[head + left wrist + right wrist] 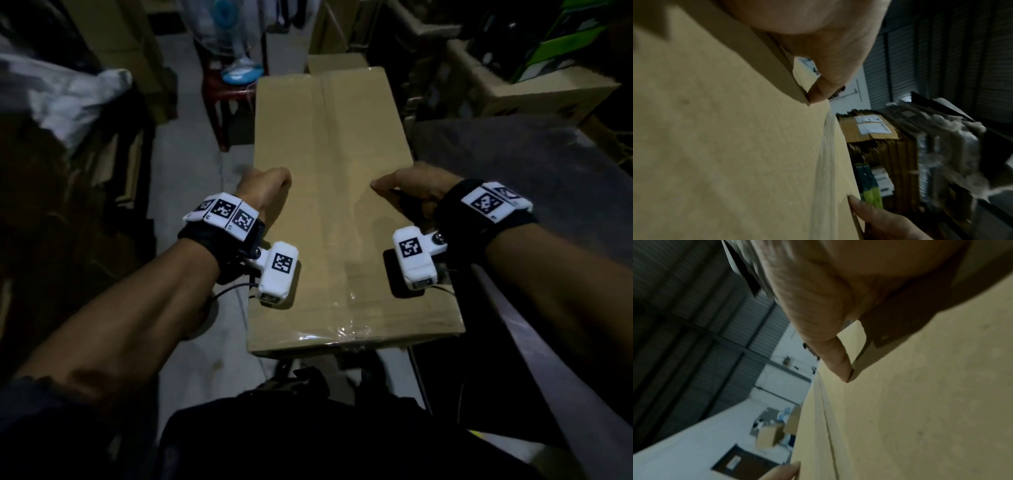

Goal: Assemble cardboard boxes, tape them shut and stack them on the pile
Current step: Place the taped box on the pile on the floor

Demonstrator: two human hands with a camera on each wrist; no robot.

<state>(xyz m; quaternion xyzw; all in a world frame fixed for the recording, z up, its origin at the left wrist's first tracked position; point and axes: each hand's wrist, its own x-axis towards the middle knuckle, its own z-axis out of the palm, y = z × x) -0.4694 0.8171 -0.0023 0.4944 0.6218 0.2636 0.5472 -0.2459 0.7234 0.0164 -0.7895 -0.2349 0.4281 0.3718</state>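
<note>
1. I see the long cardboard box [339, 192] held up between my hands, above the floor [191, 164], its far end toward a red chair [222, 92].
2. My left hand [263, 188] grips the box's left edge, thumb on top and fingers curled under.
3. My right hand [414, 192] grips the right edge, thumb flat on top.
4. Clear tape [352, 329] covers the near end's seam.

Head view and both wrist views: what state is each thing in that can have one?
Long brown cardboard box: closed, carried lengthwise between both hands.
Clear packing tape: stuck along the box's centre seam and over the near edge.
Left hand: grips the box's left edge, thumb on top.
Right hand: grips the box's right edge, thumb on top.
Blue standing fan: blurred, cannot tell whether it runs.
</note>
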